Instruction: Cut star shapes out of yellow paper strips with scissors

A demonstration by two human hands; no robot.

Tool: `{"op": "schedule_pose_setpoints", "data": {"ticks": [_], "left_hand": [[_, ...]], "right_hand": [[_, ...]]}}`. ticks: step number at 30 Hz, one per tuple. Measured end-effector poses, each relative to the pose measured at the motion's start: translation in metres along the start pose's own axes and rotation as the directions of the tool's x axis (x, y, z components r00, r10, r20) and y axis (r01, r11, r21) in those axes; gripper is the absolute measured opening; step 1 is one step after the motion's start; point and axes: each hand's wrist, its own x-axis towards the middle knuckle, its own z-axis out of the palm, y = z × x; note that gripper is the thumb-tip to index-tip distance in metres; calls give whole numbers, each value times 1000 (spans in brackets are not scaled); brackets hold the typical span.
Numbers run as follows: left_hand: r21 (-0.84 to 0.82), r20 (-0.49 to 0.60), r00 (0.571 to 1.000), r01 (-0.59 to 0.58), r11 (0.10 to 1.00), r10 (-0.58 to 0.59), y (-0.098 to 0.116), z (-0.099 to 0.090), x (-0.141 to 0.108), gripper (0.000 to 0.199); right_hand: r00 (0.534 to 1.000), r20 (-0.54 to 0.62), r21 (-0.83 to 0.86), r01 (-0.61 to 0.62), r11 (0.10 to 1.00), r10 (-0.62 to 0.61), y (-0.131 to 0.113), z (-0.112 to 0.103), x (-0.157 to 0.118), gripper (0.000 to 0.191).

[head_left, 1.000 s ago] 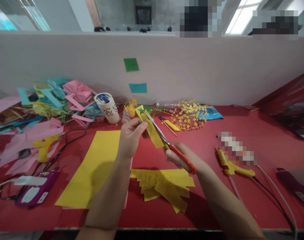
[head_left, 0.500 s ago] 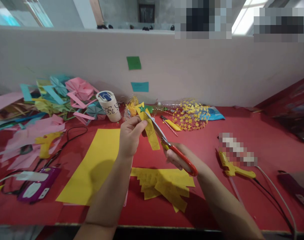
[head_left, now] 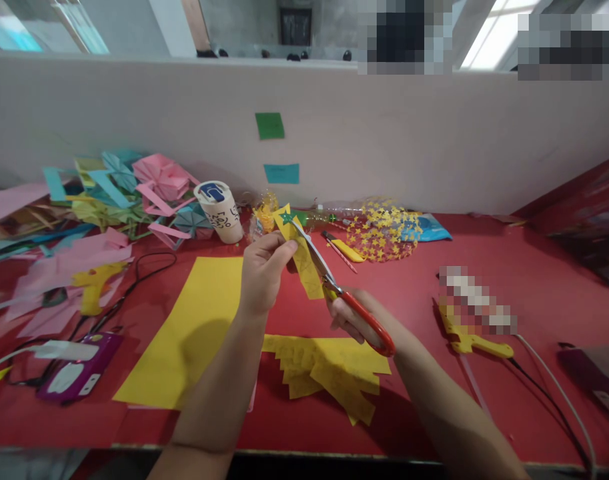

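My left hand (head_left: 265, 272) pinches a narrow yellow paper strip (head_left: 308, 268) that has star outlines drawn on it and a green star (head_left: 286, 217) near its top end. My right hand (head_left: 353, 316) grips red-handled scissors (head_left: 364, 319), their blades pointing up and left and lying against the strip beside the green star. Below my hands, several cut yellow strips (head_left: 329, 367) overlap on the red table (head_left: 409, 420). A large yellow sheet (head_left: 184, 333) lies partly under my left forearm.
Folded coloured paper shapes (head_left: 134, 193) and a white cup (head_left: 221, 217) stand at the back left. Yellow glue guns (head_left: 91, 287) lie on both sides, with cords and purple power strips (head_left: 81, 367). Small yellow stars (head_left: 384, 233), a cutter (head_left: 344, 248) and a blue packet (head_left: 429, 228) lie behind.
Both hands hold nearly the same position, the scissors still at the strip beside the green star. A blurred hand has come in at the far left edge.
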Motion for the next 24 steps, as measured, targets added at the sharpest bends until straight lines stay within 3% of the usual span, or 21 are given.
{"op": "schedule_pose_setpoints", "data": {"ticks": [11, 24], "left_hand": [[0, 26, 1000, 4, 1000, -4, 2, 0, -1, 28], [-25, 22, 1000, 21, 999, -20, 2, -2, 0, 28]], "right_hand": [[1000, -12, -10, 6, 1000, -6, -3, 1, 1, 64], [1000, -21, -34, -1, 999, 0, -9, -1, -2, 57]]}}
